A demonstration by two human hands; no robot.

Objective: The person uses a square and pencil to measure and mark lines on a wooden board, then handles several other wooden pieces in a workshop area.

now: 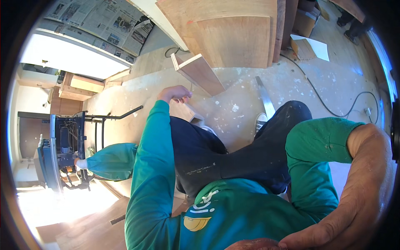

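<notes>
Left hand (175, 94) clenched on small pale wooden block (188, 111), lift just begun; right hand (333, 227) released near camera.

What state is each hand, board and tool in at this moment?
left hand: curled on a small wooden block, by the knee
right hand: raised close to the camera, holding nothing visible
wooden board: tilted, propped on edge
plywood sheets: lying stacked
table saw: standing, blade not visible
</notes>
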